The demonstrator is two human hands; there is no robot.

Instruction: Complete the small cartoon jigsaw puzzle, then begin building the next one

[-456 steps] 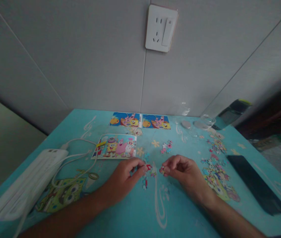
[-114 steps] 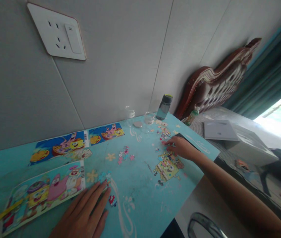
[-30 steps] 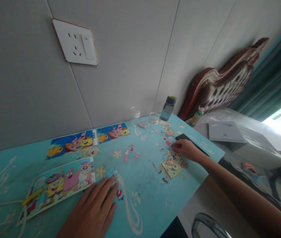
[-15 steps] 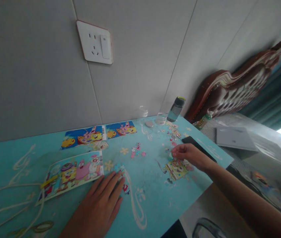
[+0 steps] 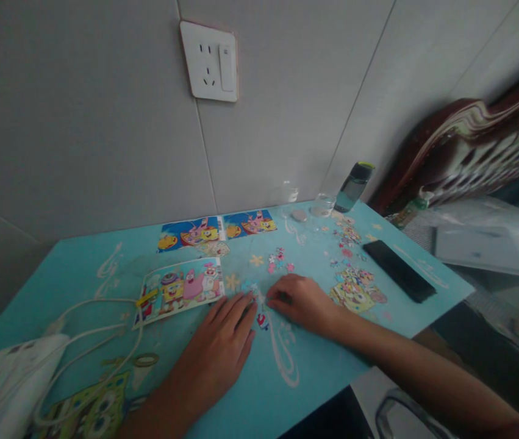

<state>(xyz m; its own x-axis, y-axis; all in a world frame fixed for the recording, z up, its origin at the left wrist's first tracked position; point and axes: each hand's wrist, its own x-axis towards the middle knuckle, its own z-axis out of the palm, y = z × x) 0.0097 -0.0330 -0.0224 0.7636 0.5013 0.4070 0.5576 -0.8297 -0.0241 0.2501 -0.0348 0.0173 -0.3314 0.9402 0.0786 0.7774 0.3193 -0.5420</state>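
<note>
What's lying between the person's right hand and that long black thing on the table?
A loose scatter of small, colorful puzzle pieces, as the head view shows.

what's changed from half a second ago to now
The right hand has moved left, from the puzzle pieces at the right to beside the left hand; I can't tell whether it holds a piece. The left hand still rests on the table. The front picture card, bottle and dark strip stayed put.
</note>
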